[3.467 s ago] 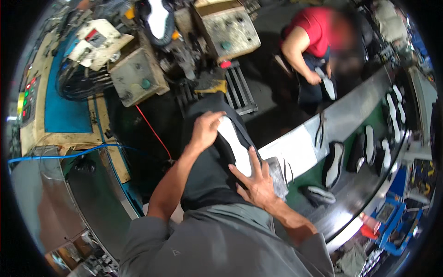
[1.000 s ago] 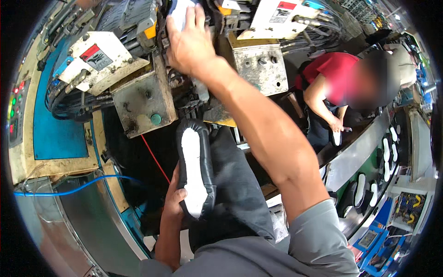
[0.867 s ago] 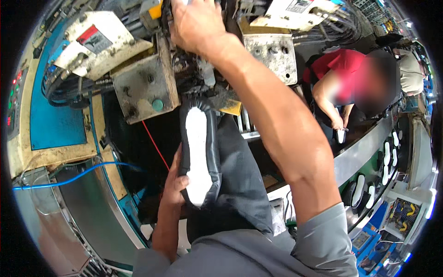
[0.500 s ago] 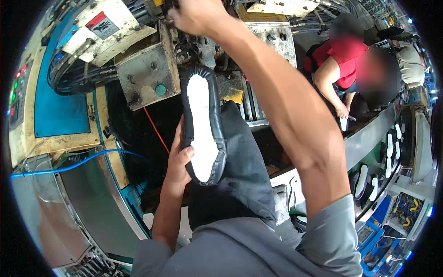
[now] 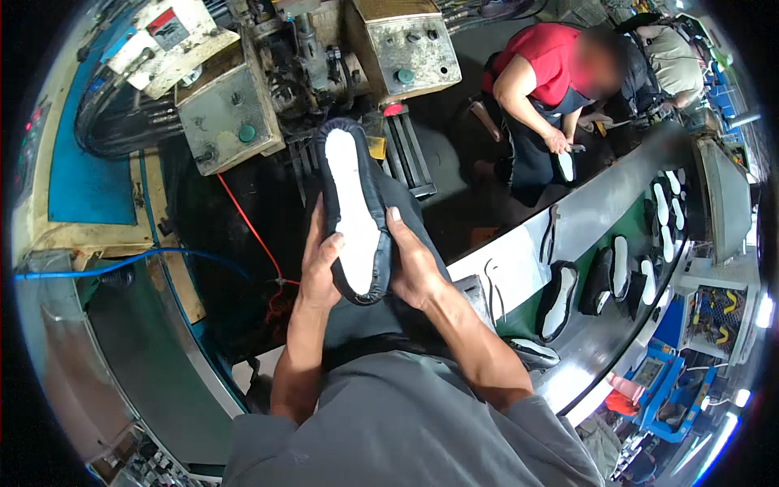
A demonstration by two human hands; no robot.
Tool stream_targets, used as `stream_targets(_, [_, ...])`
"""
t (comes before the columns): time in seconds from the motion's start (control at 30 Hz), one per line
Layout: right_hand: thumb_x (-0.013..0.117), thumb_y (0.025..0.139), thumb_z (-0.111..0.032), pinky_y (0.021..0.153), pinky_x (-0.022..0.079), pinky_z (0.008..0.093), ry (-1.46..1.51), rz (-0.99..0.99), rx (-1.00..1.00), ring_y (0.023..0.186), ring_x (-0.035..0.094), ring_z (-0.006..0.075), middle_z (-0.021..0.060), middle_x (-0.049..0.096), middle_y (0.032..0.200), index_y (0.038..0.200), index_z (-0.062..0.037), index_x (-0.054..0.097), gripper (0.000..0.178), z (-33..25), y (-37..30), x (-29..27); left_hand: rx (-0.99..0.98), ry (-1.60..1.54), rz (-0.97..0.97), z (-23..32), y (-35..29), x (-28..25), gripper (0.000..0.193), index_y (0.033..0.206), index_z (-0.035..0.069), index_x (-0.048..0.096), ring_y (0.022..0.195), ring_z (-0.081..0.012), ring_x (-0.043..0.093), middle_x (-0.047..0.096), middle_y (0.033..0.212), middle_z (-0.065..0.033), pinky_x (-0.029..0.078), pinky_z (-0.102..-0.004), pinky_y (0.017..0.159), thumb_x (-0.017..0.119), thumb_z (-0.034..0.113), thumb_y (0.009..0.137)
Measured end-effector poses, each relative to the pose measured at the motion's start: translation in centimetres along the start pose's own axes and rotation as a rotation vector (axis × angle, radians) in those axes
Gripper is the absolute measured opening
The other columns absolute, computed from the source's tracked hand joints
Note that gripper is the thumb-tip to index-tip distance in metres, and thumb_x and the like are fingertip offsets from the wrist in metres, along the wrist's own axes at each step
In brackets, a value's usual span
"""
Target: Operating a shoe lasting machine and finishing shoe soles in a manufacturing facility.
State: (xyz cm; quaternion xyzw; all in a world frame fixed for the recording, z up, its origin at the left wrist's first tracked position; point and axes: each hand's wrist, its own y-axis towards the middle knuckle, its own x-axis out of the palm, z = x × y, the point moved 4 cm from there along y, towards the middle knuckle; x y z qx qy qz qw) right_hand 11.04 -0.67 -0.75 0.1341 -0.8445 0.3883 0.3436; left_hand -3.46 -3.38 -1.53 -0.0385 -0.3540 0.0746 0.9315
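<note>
A black shoe upper (image 5: 355, 203) with a white insole facing up is held out above my lap, its toe pointing away from me. My left hand (image 5: 319, 264) grips its left side near the heel, thumb lying over the edge. Along the opposite side of the heel, my right hand (image 5: 415, 268) is wrapped with its thumb on the black rim. The undersides and the other fingers are hidden. Just beyond the toe stands a worn metal machine (image 5: 312, 65).
Control boxes (image 5: 227, 118) flank the machine. A red cable (image 5: 241, 213) and a blue hose (image 5: 138, 260) run on the left. At right, a conveyor (image 5: 592, 349) carries several shoe uppers (image 5: 558, 300). Beyond it a person in red (image 5: 535, 73) handles a shoe piece.
My right hand has come back from the machine and taken hold of the shoe upper's right side. My left hand keeps its grip. The view has turned toward the right.
</note>
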Motion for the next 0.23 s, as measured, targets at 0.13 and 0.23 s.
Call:
stream_targets(0.13, [0.082, 0.104, -0.036, 0.13, 0.036, 0.04, -0.368, -0.081, -0.207, 0.158, 0.042, 0.0324, 0.0231, 0.041, 0.172, 0.178, -0.0047, 0.021, 0.101, -0.4, -4.1, 0.2, 0.075, 0.011, 0.019, -1.4, -1.8, 0.7, 0.091, 0.177, 0.006, 0.023, 0.15, -0.0296, 0.051, 0.047, 0.166, -0.015, 0.04, -0.0455, 0.127, 0.07, 0.034, 0.104])
stream_targets(0.23, [0.084, 0.101, -0.04, 0.134, 0.029, 0.0408, -0.623, -0.102, -0.228, 0.162, 0.036, 0.0303, 0.021, 0.038, 0.174, 0.178, -0.0067, 0.022, 0.103, -0.9, -4.3, -1.0, 0.085, 0.034, -0.029, -1.9, -2.2, 1.5, 0.093, 0.178, 0.006, 0.015, 0.16, -0.0312, 0.037, 0.033, 0.175, -0.0148, 0.032, -0.0464, 0.132, 0.07, 0.029, 0.106])
